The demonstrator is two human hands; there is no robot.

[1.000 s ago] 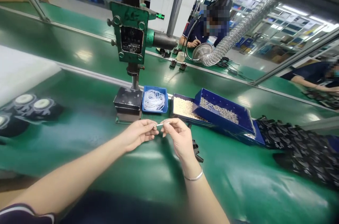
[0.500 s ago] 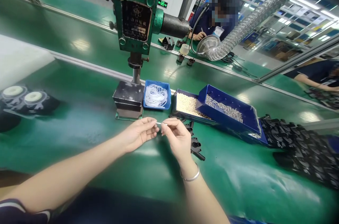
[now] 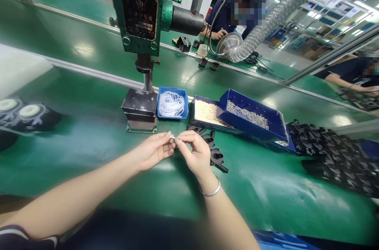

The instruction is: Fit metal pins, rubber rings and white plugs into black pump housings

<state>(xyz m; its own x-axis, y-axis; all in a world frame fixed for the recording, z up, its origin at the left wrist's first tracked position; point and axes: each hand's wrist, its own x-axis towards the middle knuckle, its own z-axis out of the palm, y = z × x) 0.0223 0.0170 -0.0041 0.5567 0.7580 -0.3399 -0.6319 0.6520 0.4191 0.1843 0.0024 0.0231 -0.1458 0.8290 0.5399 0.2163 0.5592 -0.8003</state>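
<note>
My left hand [image 3: 155, 150] and my right hand [image 3: 195, 153] meet over the bench, fingertips almost touching. A thin metal pin [image 3: 174, 137] lies between them, pinched by my right thumb and forefinger. At my left thumb and fingertips its end meets a small pale piece, mostly covered by the fingers. Just beyond my right hand lie several black plastic housings [image 3: 217, 156] with short tubes. Behind my hands stand a blue tray of white rings [image 3: 172, 104], a bin of small cream-coloured parts [image 3: 207, 111] and a blue bin of metal pins [image 3: 248, 115].
A green hand press [image 3: 140, 13] rises over a black block [image 3: 139, 101] ahead. Black parts [image 3: 334, 155] are heaped at right; parts with white discs [image 3: 29, 111] lie at left. Across the bench, a person [image 3: 237, 13] sits by a flexible duct [image 3: 278, 13].
My hands have come slightly closer together, and less of the pin shows between the fingertips. The view has shifted a little, so the press sits further left and higher.
</note>
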